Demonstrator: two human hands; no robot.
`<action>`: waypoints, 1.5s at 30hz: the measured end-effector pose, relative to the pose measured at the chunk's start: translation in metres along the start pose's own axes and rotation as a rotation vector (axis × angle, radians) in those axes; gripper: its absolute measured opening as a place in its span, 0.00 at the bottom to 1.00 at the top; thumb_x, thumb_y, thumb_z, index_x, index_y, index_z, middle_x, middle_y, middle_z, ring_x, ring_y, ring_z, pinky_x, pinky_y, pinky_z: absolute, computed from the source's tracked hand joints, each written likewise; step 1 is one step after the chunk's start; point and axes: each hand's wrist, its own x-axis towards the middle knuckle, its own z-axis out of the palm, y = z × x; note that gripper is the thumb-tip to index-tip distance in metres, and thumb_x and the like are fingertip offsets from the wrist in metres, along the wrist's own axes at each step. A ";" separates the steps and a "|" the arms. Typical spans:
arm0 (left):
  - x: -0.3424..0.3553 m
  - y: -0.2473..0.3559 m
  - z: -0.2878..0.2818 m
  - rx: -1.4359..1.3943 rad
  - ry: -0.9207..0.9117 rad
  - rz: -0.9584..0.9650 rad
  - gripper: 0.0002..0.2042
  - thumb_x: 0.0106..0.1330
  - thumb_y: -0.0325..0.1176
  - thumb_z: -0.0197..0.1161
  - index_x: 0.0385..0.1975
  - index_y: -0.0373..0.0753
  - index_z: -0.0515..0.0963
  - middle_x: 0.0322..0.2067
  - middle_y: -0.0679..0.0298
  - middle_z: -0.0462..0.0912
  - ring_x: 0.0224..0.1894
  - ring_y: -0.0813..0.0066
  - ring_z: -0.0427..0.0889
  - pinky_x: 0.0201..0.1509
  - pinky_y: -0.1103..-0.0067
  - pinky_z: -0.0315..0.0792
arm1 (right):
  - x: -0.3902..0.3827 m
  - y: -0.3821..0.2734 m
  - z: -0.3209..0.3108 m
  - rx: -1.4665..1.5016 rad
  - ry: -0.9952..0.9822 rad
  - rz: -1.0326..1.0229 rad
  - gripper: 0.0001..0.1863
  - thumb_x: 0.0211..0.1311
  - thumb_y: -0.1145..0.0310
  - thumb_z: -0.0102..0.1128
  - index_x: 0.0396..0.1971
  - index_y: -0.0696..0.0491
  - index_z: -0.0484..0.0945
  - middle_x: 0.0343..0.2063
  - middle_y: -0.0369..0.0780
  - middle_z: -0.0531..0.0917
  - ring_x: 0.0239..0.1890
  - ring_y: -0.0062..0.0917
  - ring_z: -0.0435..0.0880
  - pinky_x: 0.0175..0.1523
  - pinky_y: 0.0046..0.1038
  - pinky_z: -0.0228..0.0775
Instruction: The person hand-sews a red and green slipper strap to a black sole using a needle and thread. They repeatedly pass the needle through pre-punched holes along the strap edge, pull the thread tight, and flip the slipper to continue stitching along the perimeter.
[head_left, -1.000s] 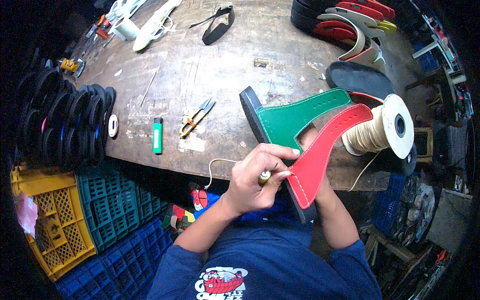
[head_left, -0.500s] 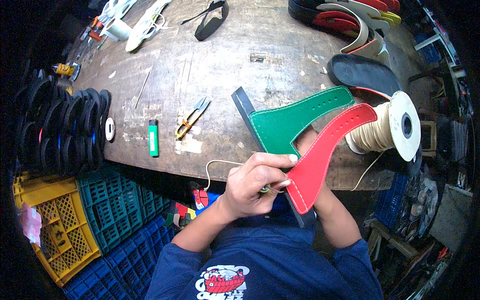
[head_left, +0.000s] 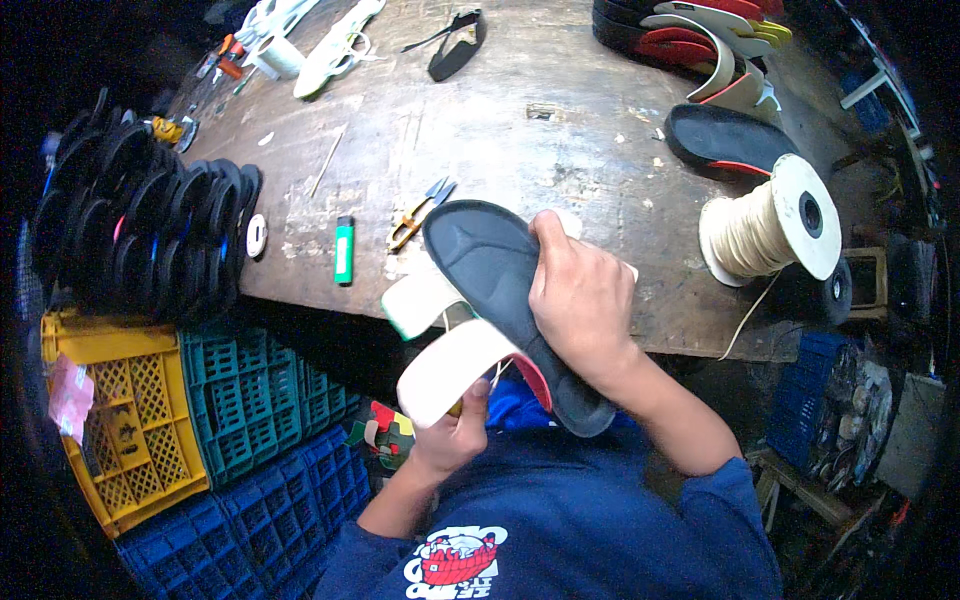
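My right hand (head_left: 585, 295) is closed over the right edge of a sandal, holding its black padded sole (head_left: 488, 255) tilted face up above the table's front edge. Two straps curve off the sole's left side with pale undersides outward: the red-edged strap (head_left: 450, 375) nearer me, the green-edged strap (head_left: 420, 303) farther off. Below the red-edged strap my left hand (head_left: 450, 440) is closed, thumb up. A small yellow bit shows by that thumb, but most of what it grips is hidden. Thin cream cord (head_left: 499, 372) shows between strap and sole near the thumb.
On the wooden table (head_left: 400, 140) lie thread snips (head_left: 420, 215), a green lighter (head_left: 344, 250), a cord spool (head_left: 765, 225) and another black sole (head_left: 725, 138). Black soles (head_left: 150, 220) crowd the left edge. Plastic crates (head_left: 240, 400) stand below left; more sandals (head_left: 690, 40) lie back right.
The sandal has been turned over, from strap outer faces and sole edge showing to the padded top. My right hand came from behind onto the sole; my left moved down and left.
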 end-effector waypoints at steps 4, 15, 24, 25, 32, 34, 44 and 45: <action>-0.035 -0.044 0.011 0.076 0.102 -0.251 0.16 0.73 0.30 0.61 0.54 0.32 0.67 0.40 0.58 0.79 0.38 0.64 0.80 0.47 0.69 0.76 | 0.005 -0.016 -0.001 -0.104 -0.064 -0.021 0.08 0.63 0.70 0.54 0.41 0.51 0.76 0.22 0.42 0.84 0.28 0.39 0.87 0.33 0.41 0.79; -0.036 -0.063 0.021 -0.073 0.175 -0.265 0.15 0.80 0.41 0.55 0.43 0.33 0.79 0.30 0.68 0.78 0.28 0.81 0.74 0.32 0.80 0.68 | -0.004 -0.012 -0.089 -0.073 0.086 -0.141 0.20 0.60 0.52 0.68 0.40 0.54 0.81 0.56 0.51 0.75 0.58 0.46 0.74 0.64 0.47 0.64; -0.039 -0.042 -0.018 -0.111 0.117 -0.105 0.19 0.81 0.33 0.45 0.66 0.37 0.52 0.43 0.58 0.73 0.23 0.84 0.68 0.26 0.86 0.68 | -0.011 0.010 -0.025 0.017 -0.286 -0.682 0.31 0.59 0.57 0.66 0.62 0.53 0.74 0.67 0.52 0.68 0.74 0.48 0.60 0.78 0.50 0.45; -0.037 -0.033 -0.018 -0.083 0.106 -0.156 0.20 0.80 0.30 0.45 0.67 0.37 0.53 0.45 0.57 0.75 0.23 0.84 0.69 0.27 0.86 0.68 | -0.007 0.020 -0.026 0.144 -0.328 -0.591 0.30 0.61 0.58 0.64 0.62 0.54 0.74 0.67 0.52 0.68 0.74 0.48 0.61 0.78 0.48 0.45; -0.001 0.025 -0.007 0.076 -0.177 0.015 0.19 0.73 0.21 0.54 0.63 0.34 0.71 0.38 0.57 0.82 0.27 0.79 0.77 0.31 0.82 0.73 | -0.006 0.062 -0.046 0.955 -0.469 -0.052 0.35 0.76 0.49 0.39 0.70 0.62 0.64 0.72 0.49 0.63 0.76 0.38 0.57 0.79 0.39 0.42; 0.012 0.037 0.001 0.106 -0.202 0.081 0.19 0.69 0.20 0.59 0.59 0.36 0.76 0.33 0.57 0.81 0.31 0.70 0.80 0.36 0.76 0.75 | -0.004 0.065 -0.045 0.924 -0.453 -0.077 0.35 0.76 0.50 0.40 0.70 0.62 0.64 0.72 0.49 0.63 0.75 0.38 0.59 0.79 0.38 0.43; 0.054 0.053 0.017 0.350 -0.376 0.109 0.27 0.65 0.17 0.57 0.65 0.44 0.75 0.30 0.52 0.78 0.31 0.55 0.82 0.37 0.68 0.77 | -0.003 0.070 -0.041 0.864 -0.391 -0.114 0.33 0.76 0.52 0.37 0.66 0.65 0.68 0.68 0.52 0.69 0.73 0.40 0.63 0.78 0.38 0.47; 0.055 0.053 0.017 0.365 -0.383 0.102 0.27 0.65 0.17 0.57 0.64 0.44 0.75 0.30 0.52 0.78 0.31 0.54 0.82 0.37 0.68 0.77 | -0.003 0.070 -0.041 0.873 -0.390 -0.112 0.33 0.76 0.52 0.37 0.66 0.65 0.68 0.68 0.51 0.70 0.73 0.40 0.64 0.78 0.38 0.48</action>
